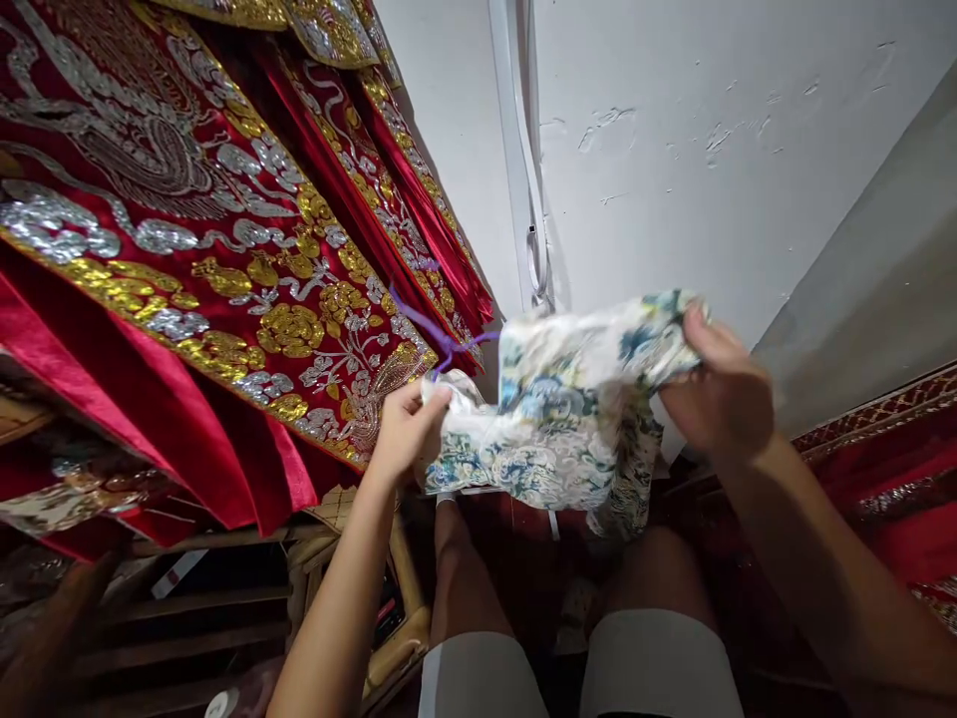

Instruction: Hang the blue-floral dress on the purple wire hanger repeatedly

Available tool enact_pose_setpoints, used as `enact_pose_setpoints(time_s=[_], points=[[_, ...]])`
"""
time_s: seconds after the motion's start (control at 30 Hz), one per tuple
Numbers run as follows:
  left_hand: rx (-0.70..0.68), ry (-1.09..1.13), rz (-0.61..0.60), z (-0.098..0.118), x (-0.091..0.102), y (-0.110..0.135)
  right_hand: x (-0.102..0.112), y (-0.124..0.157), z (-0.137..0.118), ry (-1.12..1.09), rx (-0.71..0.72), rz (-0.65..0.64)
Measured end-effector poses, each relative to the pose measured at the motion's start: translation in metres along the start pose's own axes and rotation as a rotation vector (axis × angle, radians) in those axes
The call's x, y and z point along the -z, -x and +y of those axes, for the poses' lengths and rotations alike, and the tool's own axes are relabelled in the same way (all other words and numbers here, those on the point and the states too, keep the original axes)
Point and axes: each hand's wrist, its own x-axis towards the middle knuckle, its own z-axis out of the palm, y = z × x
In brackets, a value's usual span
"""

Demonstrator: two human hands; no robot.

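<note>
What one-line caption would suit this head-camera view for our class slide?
Left hand and right hand hold up a blue floral cloth beside red, gold-embroidered fabric.

Blue-floral white cloth (568, 419), crumpled, held up between hands.

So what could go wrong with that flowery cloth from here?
The purple thread runs right beside the beaded red robes, so it might snag on them. The left hand and right hand pinch the cloth only at its edges, so it might slip and drop.
</note>
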Motion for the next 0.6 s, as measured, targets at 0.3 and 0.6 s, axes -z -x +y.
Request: enact_pose_setpoints(time_s=[0.3, 0.6], points=[[-0.182, 0.184, 0.271, -0.007, -0.041, 0.019, -0.031, 0.065, -0.015, 0.167, 0.111, -1.168], [0.335, 1.001, -0.188, 0.043, -0.097, 0.042, -0.056, 0.076, 0.07, 0.618, 0.566, -0.572]])
